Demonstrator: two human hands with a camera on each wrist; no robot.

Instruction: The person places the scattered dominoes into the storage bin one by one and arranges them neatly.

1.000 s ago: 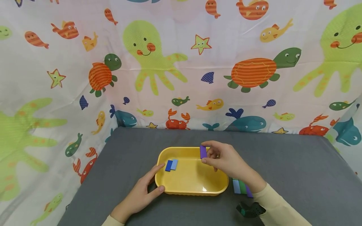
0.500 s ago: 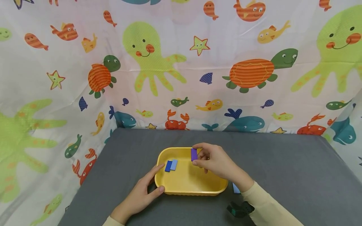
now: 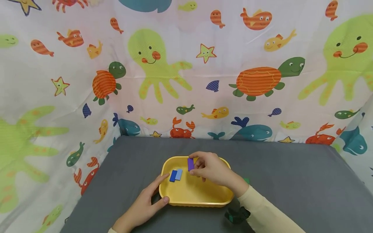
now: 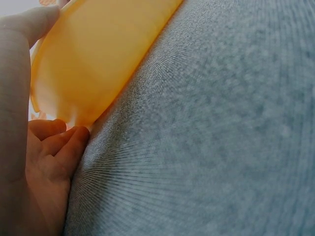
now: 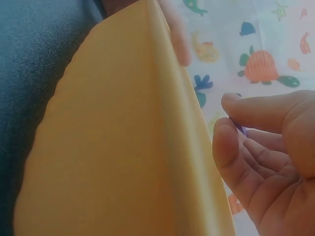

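Note:
My right hand point(image 3: 211, 168) pinches a small flat purple tile point(image 3: 190, 164) upright between thumb and index finger, over the far middle of a yellow plastic tray point(image 3: 201, 194). In the right wrist view only a sliver of the purple tile point(image 5: 241, 129) shows between the fingertips. At the tray's left end, my left hand point(image 3: 147, 200) holds the rim, thumb at the near corner and index finger farther back. Its other fingers touch the outer wall in the left wrist view. Inside the tray a dark blue tile point(image 3: 173, 175) and a light blue tile point(image 3: 179, 174) lie side by side.
A green tile point(image 3: 246, 180) peeks out beyond the right forearm, right of the tray. A black strapped device point(image 3: 237, 215) is on the right wrist. Grey cloth point(image 3: 291, 181) covers the table, and a sea-animal curtain point(image 3: 192, 81) hangs behind it.
My right hand has moved left across the tray with the purple tile. The forearm now hides most of the tiles at the right. The left hand keeps its place on the tray.

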